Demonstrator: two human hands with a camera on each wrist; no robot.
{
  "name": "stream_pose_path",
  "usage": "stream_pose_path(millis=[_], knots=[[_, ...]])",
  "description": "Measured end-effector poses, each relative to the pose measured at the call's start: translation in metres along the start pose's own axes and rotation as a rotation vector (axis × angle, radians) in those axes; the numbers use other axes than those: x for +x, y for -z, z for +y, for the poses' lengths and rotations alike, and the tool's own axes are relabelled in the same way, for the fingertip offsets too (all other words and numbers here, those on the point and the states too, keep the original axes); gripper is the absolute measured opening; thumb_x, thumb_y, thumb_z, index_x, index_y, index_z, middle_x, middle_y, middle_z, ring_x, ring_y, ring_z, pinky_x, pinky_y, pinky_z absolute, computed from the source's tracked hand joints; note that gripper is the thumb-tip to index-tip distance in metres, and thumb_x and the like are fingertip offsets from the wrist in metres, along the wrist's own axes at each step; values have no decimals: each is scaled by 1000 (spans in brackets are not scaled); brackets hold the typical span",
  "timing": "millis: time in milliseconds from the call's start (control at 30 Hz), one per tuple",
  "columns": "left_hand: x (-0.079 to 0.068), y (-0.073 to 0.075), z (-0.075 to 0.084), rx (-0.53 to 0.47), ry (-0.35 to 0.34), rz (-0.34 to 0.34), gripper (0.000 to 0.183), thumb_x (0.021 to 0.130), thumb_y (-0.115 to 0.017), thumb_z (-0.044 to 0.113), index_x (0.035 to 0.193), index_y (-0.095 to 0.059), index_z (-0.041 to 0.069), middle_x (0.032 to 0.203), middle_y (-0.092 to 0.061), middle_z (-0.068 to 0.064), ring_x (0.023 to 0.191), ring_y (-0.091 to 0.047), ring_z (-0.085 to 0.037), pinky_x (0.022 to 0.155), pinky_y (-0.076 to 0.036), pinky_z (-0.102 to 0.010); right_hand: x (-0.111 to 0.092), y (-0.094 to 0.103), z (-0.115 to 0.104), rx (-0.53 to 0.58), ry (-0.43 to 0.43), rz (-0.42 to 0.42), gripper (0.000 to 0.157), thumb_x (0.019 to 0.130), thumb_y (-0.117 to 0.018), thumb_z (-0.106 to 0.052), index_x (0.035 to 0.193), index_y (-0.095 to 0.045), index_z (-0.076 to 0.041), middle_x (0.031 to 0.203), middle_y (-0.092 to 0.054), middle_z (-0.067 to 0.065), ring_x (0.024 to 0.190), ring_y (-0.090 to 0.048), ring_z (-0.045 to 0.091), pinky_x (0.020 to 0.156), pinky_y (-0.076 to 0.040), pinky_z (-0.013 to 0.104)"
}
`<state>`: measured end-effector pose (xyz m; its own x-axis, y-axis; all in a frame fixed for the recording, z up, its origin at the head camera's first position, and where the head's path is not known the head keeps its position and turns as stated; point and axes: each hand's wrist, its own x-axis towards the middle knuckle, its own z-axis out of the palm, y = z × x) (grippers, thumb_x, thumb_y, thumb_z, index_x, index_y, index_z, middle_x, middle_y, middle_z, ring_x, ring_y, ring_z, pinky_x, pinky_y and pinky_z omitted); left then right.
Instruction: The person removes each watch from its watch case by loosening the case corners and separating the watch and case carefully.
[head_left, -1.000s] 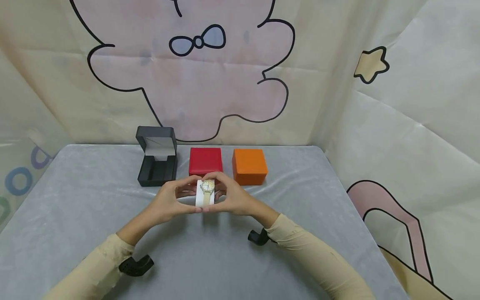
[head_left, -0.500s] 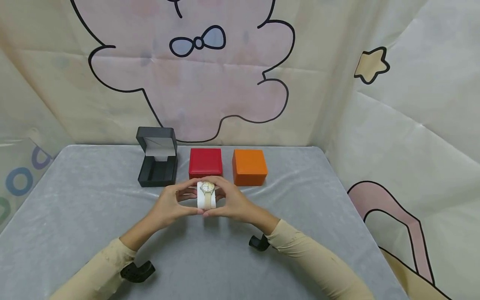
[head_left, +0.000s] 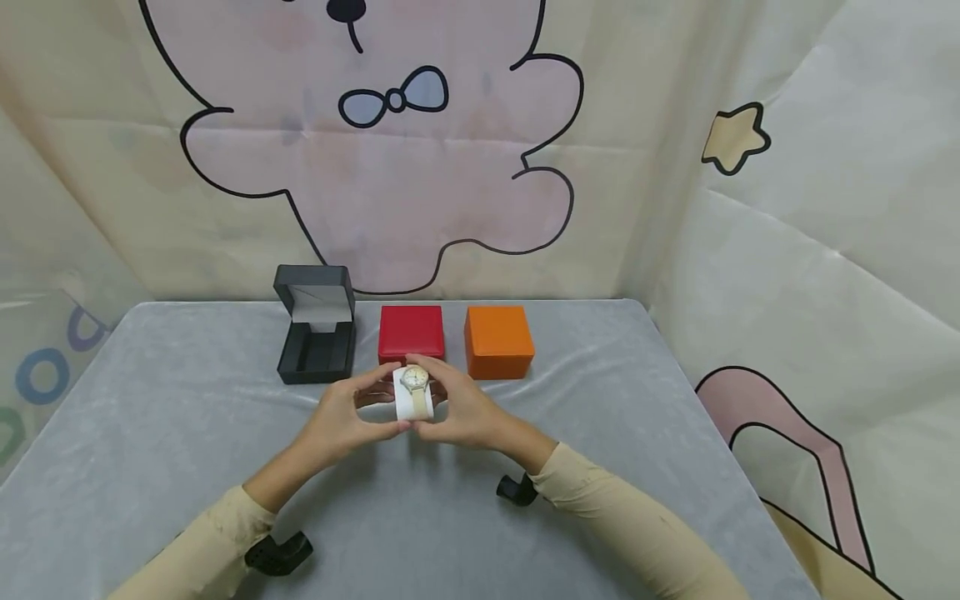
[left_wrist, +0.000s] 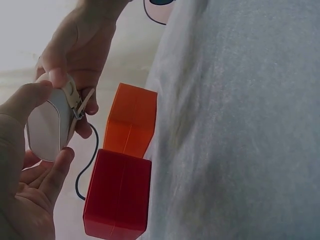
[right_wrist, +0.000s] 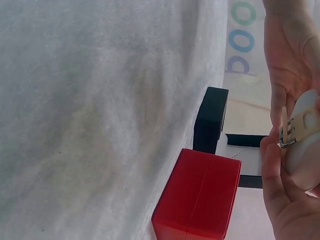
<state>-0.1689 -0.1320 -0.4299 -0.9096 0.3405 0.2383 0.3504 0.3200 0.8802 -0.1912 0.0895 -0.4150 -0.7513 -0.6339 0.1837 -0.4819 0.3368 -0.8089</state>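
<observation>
A wristwatch with a round pale dial and cream strap is wrapped around a white cushion. My left hand grips the cushion from the left, thumb at its lower end and fingers at the top. From the right, my right hand holds it the same way. The pair is raised above the table, dial toward me and slightly tilted. Seen from behind in the right wrist view, the metal buckle and strap end stick out from the cushion. The left wrist view shows that buckle between the two hands.
Behind the hands a red box stands closed, partly covered by fingertips. An orange box is to its right. A black watch box on the left has its lid up. Grey cloth covers the table; printed curtains surround it.
The whole head view has shifted slightly, with the scene lower in it. The watch and cushion have tilted a little, lower end rightward. Both hands keep their hold.
</observation>
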Motion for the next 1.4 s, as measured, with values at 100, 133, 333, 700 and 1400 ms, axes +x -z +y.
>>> stream_pose_path(millis=[100,133,333,700,1400], knots=[[-1,-1,0,10,-2,-3,79,73,-91,12,143,-55,4,137,-64,-15,105,-73,-25,94,-58,-41,-2,0,1,20,-2,-7,82,82,-75,-3,154,-37,-8,145,-52,6,106,-61,16,86,-58,24],[-2,-1,0,14,-4,-1,79,74,-90,11,144,-55,4,137,-64,-16,105,-72,-26,94,-58,-41,-2,0,1,28,0,-10,81,82,-75,-3,154,-37,-9,145,-53,5,106,-62,16,86,-59,25],[-3,2,-1,7,-22,-22,80,74,-90,12,145,-54,4,135,-65,-18,109,-71,-29,93,-58,-38,-3,0,3,136,19,-36,79,82,-82,-7,149,-42,-15,142,-53,4,107,-66,17,89,-59,30],[-3,11,-7,-118,-25,-128,77,74,-91,13,142,-55,7,142,-60,-14,113,-69,-25,96,-57,-27,-2,1,6,188,41,-34,75,74,-89,-9,136,-49,-14,128,-59,5,94,-66,12,86,-59,31],[-3,3,-3,-19,1,-23,82,72,-92,9,144,-54,3,136,-63,-18,110,-70,-32,95,-57,-39,-4,1,4,19,54,6,79,81,-83,-8,149,-44,-5,137,-58,10,85,-64,11,75,-60,29]])
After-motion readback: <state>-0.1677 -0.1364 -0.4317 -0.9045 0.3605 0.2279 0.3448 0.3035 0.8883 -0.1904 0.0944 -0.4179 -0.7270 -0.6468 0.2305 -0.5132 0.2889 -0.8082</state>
